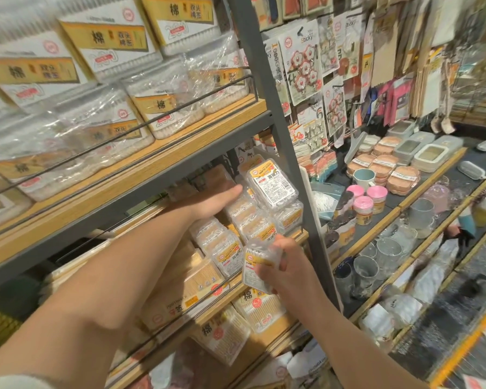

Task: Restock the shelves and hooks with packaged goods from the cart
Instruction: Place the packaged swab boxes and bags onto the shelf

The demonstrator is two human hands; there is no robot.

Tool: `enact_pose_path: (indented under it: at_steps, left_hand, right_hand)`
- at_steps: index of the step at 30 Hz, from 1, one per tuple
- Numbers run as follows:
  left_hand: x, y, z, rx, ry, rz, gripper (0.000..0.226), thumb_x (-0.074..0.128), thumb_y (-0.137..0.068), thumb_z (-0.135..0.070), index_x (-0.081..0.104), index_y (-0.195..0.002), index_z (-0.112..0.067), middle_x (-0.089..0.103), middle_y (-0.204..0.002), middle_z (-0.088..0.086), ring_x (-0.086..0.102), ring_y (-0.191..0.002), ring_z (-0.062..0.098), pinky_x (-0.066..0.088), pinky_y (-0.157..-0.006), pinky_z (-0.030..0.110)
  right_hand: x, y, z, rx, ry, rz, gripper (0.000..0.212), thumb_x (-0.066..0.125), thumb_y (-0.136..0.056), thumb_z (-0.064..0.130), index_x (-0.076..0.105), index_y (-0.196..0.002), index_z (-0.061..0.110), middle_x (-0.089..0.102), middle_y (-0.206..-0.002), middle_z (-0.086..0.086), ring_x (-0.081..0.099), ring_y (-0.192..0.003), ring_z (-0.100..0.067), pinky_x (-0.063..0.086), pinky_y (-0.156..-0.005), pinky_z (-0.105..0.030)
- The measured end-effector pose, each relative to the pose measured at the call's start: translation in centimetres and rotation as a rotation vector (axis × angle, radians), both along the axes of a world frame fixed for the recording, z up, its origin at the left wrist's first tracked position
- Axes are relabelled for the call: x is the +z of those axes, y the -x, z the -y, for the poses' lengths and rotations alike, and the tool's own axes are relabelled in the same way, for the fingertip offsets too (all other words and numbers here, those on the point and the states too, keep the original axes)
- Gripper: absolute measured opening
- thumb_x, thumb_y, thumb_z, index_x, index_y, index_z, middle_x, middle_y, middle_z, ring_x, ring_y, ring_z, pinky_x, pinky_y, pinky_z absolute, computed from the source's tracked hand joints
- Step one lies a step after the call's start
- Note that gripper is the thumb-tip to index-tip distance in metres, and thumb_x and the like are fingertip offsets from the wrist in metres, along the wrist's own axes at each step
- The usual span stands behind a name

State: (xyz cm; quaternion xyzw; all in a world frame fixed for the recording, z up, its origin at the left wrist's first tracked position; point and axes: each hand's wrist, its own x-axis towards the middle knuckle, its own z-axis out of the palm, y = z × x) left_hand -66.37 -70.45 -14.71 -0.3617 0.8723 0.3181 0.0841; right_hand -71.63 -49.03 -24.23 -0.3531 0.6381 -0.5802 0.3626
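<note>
The right hand (pixel 285 265) pinches a small clear dental floss box (pixel 260 266), fingers curled over its right edge and thumb under it. The box stands on end, its long axis running up and down with a slight lean, yellow label at the top and facing the camera. It hangs in front of the middle shelf (pixel 300 234), just below the stacked floss boxes (pixel 247 217) there. The left hand (pixel 218 200) reaches in above, fingers straight and together, tips touching the stack beside the upright top box (pixel 272 183). Beyond the fingers stands a grey upright post (pixel 286 136); right of it hang carded goods (pixel 303 63) over a counter of cups (pixel 387 251) and jars (pixel 376 197). Cotton swab boxes (pixel 107 43) fill the shelf above.
</note>
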Motion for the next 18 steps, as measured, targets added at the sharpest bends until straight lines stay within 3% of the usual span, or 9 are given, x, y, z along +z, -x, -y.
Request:
enact_pose_path:
  at_steps: [1,3,4,5,6,9,12,15,18]
  left_hand:
    - [0.3,0.2,0.1,0.013,0.031,-0.038,0.063,0.012,-0.102,-0.055,0.016,-0.155,-0.022,0.014,-0.161,-0.004,0.029,-0.144,0.020,0.013,-0.119,0.039]
    - [0.6,0.6,1.1,0.062,0.172,-0.110,0.065,0.013,-0.099,-0.060,0.040,-0.144,-0.020,0.037,-0.149,-0.003,0.053,-0.107,0.011,0.027,-0.116,0.043]
    - [0.6,0.8,1.8,0.078,0.232,-0.172,0.058,0.015,-0.101,-0.057,0.054,-0.120,-0.018,0.057,-0.124,0.004,0.049,-0.086,0.010,0.040,-0.105,0.043]
    - [0.4,0.9,2.3,0.094,0.280,-0.217,0.049,0.016,-0.104,-0.051,0.052,-0.091,-0.020,0.057,-0.088,0.004,0.041,-0.073,0.013,0.046,-0.085,0.042]
    - [0.2,1.1,2.9,0.113,0.313,-0.229,0.046,0.016,-0.106,-0.046,0.041,-0.076,-0.021,0.040,-0.069,0.003,0.035,-0.066,0.018,0.040,-0.068,0.037]
    - [0.2,1.7,3.5,0.145,0.331,-0.157,0.049,0.015,-0.104,-0.049,0.040,-0.077,-0.015,0.036,-0.070,0.016,0.039,-0.064,0.028,0.036,-0.067,0.041]
    - [0.3,2.4,3.3,0.130,0.336,-0.116,0.052,0.012,-0.091,-0.063,0.036,-0.077,-0.019,0.034,-0.070,0.005,0.037,-0.062,0.022,0.032,-0.067,0.039]
    - [-0.2,2.4,3.9,0.153,0.427,-0.089,0.052,0.017,-0.099,-0.057,0.044,-0.082,-0.016,0.040,-0.064,0.006,0.045,-0.059,0.022,0.034,-0.062,0.036]
    - [-0.2,2.0,4.8,0.209,0.456,-0.132,0.055,0.022,-0.100,-0.058,0.038,-0.063,-0.021,0.031,-0.055,-0.001,0.035,-0.050,0.018,0.032,-0.059,0.036]
  right_hand:
    - [-0.2,0.0,0.1,0.004,-0.003,-0.014,0.040,0.070,-0.072,0.049,0.044,-0.097,0.030,0.044,-0.084,0.018,0.047,-0.069,-0.005,0.044,-0.064,-0.031]
    - [0.1,0.0,0.1,0.008,0.008,-0.031,0.032,0.068,-0.071,0.045,0.040,-0.084,0.035,0.041,-0.082,0.018,0.044,-0.067,-0.005,0.044,-0.063,-0.032]
    - [0.3,0.0,-0.1,0.009,0.015,-0.025,0.030,0.066,-0.071,0.043,0.041,-0.083,0.032,0.043,-0.082,0.015,0.047,-0.067,-0.009,0.046,-0.062,-0.034]
    - [0.6,0.0,-0.3,0.010,0.018,-0.015,0.027,0.065,-0.072,0.041,0.043,-0.085,0.030,0.047,-0.084,0.010,0.051,-0.069,-0.013,0.049,-0.062,-0.036]
    - [0.8,0.0,-0.6,0.010,0.017,-0.005,0.025,0.065,-0.074,0.039,0.046,-0.089,0.032,0.050,-0.087,0.006,0.056,-0.075,-0.019,0.053,-0.066,-0.040]
    - [1.1,-0.1,-1.0,0.003,0.039,0.006,0.026,0.066,-0.078,0.033,0.049,-0.098,0.035,0.057,-0.096,0.000,0.060,-0.087,-0.029,0.053,-0.073,-0.048]
    - [0.9,-0.2,-1.0,-0.012,0.024,0.028,0.024,0.069,-0.083,0.022,0.050,-0.096,0.031,0.058,-0.099,0.003,0.061,-0.088,-0.027,0.052,-0.072,-0.047]
    - [1.1,-0.1,-1.2,-0.010,-0.007,0.046,0.026,0.070,-0.084,0.020,0.050,-0.097,0.030,0.057,-0.099,0.007,0.063,-0.091,-0.024,0.052,-0.074,-0.045]
    - [1.3,-0.1,-1.2,-0.013,-0.040,0.045,0.029,0.070,-0.077,0.027,0.051,-0.099,0.031,0.058,-0.097,0.004,0.062,-0.090,-0.023,0.053,-0.079,-0.047]
